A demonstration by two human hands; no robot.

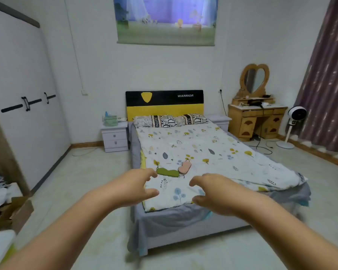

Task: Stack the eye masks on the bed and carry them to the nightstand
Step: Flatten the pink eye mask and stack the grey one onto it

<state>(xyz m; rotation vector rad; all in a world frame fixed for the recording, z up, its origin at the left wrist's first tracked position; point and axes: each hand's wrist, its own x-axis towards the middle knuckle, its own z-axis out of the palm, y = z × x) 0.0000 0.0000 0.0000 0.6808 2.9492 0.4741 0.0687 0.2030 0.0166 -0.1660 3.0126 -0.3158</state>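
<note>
poster point(165, 20): top cut off | wardrobe point(18, 84): left cut off | pillow print: unreadable

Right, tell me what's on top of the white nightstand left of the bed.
On the white nightstand stand a pale green box-like container with something blue behind it, and a small white item beside it. Whatever lies behind the container is hidden.
</note>
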